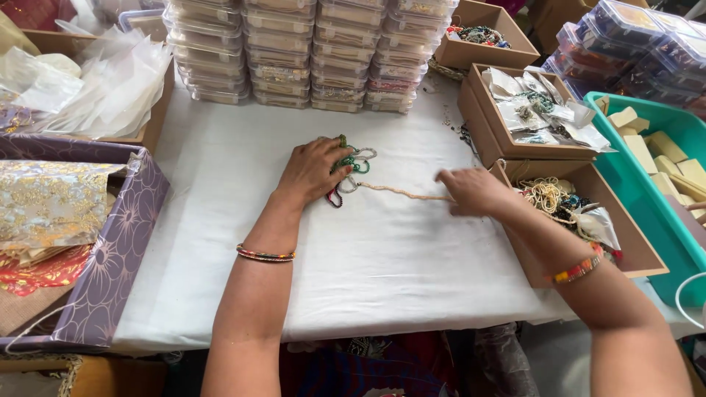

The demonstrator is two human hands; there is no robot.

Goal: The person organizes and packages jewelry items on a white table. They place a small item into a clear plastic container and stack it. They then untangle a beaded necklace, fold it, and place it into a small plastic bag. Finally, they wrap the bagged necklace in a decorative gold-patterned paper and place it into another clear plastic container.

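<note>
Nearest the camera, two forearms reach up from the bottom of the frame, each with a beaded bangle at the wrist, over a table draped in white cloth (382, 279). At lower left stands a purple flower-patterned box (118, 242) with gold-printed wrapping inside.

At centre, the left hand (312, 170) lies palm down with its fingers spread and pressed on a small heap of bead strings (351, 167) in green, white and red. It pins the heap to the cloth rather than closing round it.

A pale beaded strand (401, 192) runs from the heap toward the right hand (474, 191), right of centre. That hand is blurred; its fingers seem drawn together on the strand's end, but the grip cannot be told for sure.

Just right of it sit open cardboard boxes (625, 250) of beads and small packets, and beyond them a teal tray (632, 198) holding pale blocks.

Along the top edge, clear plastic cases (309, 51) stand stacked; crumpled clear bags (110, 73) fill the upper left.
</note>
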